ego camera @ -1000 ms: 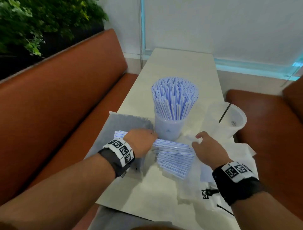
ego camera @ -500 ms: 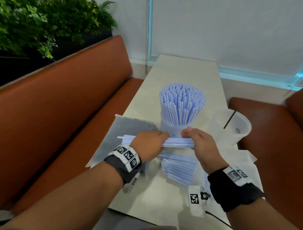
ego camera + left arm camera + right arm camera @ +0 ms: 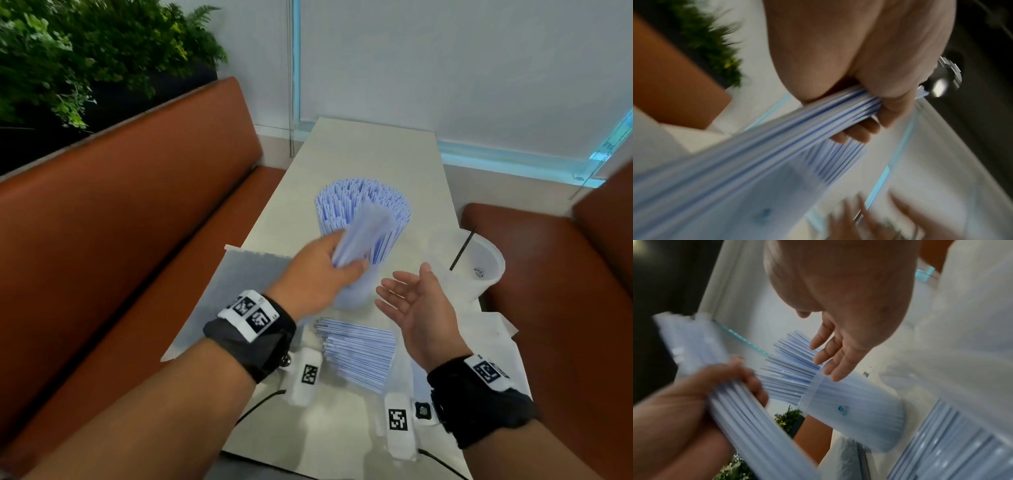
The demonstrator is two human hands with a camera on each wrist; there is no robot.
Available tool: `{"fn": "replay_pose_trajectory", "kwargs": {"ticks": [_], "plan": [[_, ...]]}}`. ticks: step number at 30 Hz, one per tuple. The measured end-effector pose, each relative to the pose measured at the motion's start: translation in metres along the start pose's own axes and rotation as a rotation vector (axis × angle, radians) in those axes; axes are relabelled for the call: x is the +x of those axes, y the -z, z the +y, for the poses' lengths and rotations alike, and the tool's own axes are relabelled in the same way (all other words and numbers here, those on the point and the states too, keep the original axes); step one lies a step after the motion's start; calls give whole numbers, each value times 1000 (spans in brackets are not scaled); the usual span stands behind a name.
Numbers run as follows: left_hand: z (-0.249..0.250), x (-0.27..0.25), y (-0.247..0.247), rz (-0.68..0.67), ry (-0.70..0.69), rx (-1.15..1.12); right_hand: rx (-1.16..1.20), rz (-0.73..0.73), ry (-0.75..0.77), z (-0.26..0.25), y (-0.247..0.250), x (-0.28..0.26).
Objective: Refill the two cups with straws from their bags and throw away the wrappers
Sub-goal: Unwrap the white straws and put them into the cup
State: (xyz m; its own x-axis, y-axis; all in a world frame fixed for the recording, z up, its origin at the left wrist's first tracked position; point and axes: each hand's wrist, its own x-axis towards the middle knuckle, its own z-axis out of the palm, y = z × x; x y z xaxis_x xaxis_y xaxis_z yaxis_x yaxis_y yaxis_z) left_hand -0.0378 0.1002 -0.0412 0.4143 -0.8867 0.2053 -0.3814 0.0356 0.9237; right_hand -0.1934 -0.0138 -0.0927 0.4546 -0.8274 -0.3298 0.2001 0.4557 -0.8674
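My left hand (image 3: 337, 265) grips a blurred bundle of blue-white wrapped straws (image 3: 363, 229), tilted upward in front of the full straw cup (image 3: 380, 219); the bundle of straws (image 3: 777, 128) runs through the curled fingers (image 3: 857, 134). My right hand (image 3: 407, 301) hovers open, palm up, just right of that cup, holding nothing; its fingers (image 3: 826, 356) are straight beside the cup's rim (image 3: 816, 386). A second translucent cup (image 3: 479, 270) at the right holds a single black straw (image 3: 462, 251). A loose pile of straws (image 3: 356, 349) lies on the table between my wrists.
An empty clear bag (image 3: 246, 284) lies at the table's left edge, and crumpled white wrapping (image 3: 493, 329) lies at the right. Orange benches (image 3: 137, 212) flank the narrow pale table (image 3: 370, 150). A plant (image 3: 85, 51) stands behind the left bench.
The left hand lifted a bundle of straws off the table and swung it upright toward the full cup. The right hand let go of the straws and opened palm up.
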Motion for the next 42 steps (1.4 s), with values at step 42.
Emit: {"fn": "replay_pose_trajectory", "kwargs": {"ticks": [42], "plan": [[56, 53, 42, 327, -28, -488, -1600, -282, 543, -20, -13, 28]]}}
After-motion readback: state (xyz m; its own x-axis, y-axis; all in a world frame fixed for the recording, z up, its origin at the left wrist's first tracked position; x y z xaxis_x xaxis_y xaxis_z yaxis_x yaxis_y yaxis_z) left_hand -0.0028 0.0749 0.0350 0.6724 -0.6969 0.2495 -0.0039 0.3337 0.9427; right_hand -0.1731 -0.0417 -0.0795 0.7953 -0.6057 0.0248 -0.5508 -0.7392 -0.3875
